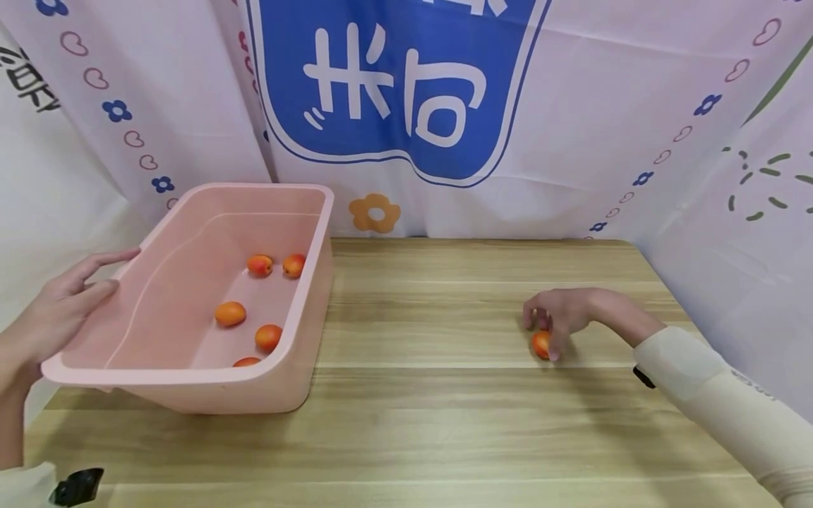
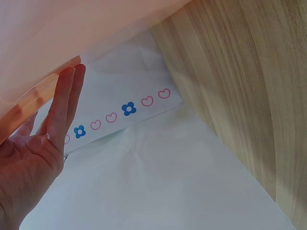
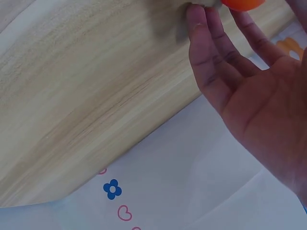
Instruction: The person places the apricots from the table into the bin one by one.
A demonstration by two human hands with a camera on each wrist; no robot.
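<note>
In the head view, my left hand [image 1: 57, 310] grips the left rim of a pink plastic bin [image 1: 314, 303]. From the left wrist view, its long fingers [image 2: 61, 98] lie against the underside of that rim. Several small oval orange-red fruits [image 1: 230, 313] lie on the bin's floor, one partly hidden behind the near rim. Over on the right of the table, my right hand [image 1: 565, 312] reaches down with thumb and fingers around another orange-red fruit [image 1: 541, 343]. The right wrist view shows this fruit at its top edge, by the fingertips.
The wood-grain table [image 1: 432, 423] runs under everything. A white printed cloth [image 1: 571, 127] with a blue emblem hangs along the back, and more cloth [image 1: 730, 233] stands at the right side. The bin takes up the table's left part.
</note>
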